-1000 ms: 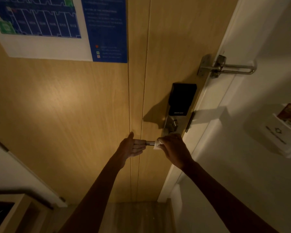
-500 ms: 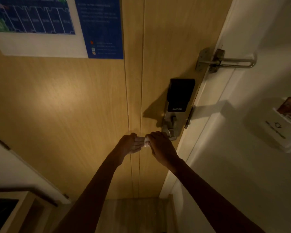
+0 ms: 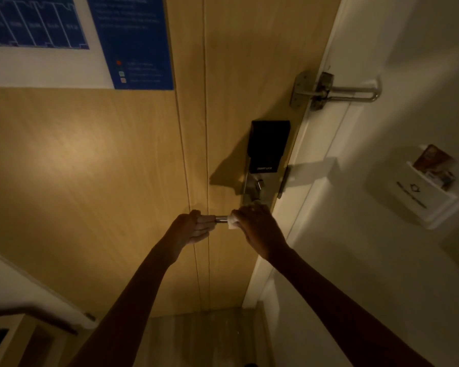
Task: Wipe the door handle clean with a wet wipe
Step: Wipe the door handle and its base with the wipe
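Observation:
A metal lever door handle (image 3: 221, 219) juts left from the smart lock plate (image 3: 266, 165) on a wooden door (image 3: 117, 168). My left hand (image 3: 192, 229) holds the free end of the handle, fingers curled round it. My right hand (image 3: 257, 229) grips a white wet wipe (image 3: 233, 224) wrapped around the handle near the lock plate. Only a short shiny stretch of the handle shows between my two hands.
A metal swing-bar door guard (image 3: 337, 91) bridges door and white frame above the lock. A blue and white evacuation plan (image 3: 133, 41) hangs on the door at upper left. A white key-card holder (image 3: 419, 192) with a card sticks out from the right wall.
My right hand with the wipe slid left along the handle until it met my left hand, then slid back right toward the lock plate, uncovering bare metal again.

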`<state>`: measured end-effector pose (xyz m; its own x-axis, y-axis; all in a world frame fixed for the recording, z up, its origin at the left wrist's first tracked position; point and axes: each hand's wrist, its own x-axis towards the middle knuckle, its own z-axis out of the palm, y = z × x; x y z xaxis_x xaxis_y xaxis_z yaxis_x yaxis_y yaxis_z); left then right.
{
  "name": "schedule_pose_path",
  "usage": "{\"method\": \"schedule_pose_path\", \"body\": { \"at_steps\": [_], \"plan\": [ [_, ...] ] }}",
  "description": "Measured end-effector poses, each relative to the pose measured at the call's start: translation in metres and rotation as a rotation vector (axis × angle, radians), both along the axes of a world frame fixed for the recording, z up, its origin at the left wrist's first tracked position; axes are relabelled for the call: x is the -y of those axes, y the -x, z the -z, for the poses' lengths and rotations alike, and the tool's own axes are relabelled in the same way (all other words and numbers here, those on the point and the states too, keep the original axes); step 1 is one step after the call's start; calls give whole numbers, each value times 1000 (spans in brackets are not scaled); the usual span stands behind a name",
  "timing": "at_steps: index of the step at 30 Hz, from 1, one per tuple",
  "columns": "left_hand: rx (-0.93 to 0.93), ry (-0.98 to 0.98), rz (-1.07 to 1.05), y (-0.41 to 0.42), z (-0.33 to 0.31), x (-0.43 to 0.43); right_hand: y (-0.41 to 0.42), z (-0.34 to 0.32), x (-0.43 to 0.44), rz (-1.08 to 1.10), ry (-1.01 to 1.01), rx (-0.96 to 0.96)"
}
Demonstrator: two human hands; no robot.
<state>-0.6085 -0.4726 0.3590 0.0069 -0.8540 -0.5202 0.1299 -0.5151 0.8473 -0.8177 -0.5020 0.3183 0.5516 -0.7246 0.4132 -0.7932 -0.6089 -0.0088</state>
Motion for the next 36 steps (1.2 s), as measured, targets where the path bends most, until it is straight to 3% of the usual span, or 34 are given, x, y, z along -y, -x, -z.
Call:
{"method": "schedule_pose_path", "body": {
  "at_steps": [4,7,12,17,19,21,24,31,36],
  "plan": [
    [6,32,14,1,1,-1,44,10,10,19,66,51],
    [14,15,31,0,0,-1,52,13,11,-26,-34,209],
    [-4,7,52,-2,0,0,60,6,-1,106,2,366],
    [-9,15,55,0,-1,0,38,7,-8,246,-300,786],
    [-12,25,53,0,-1,-1,27,6,-7,344,-382,882],
    [-22,17,41,0,0,-1,22,-1,1,480,-589,956],
    [-45,13,22,-1,5,-1,21,-9,18,599,-753,965],
    [-59,-12,26,2,1,0,25,-5,15,637,-738,889],
    [-53,-15,24,3,-2,0,16,-17,19,655,-663,941]
  ]
}}
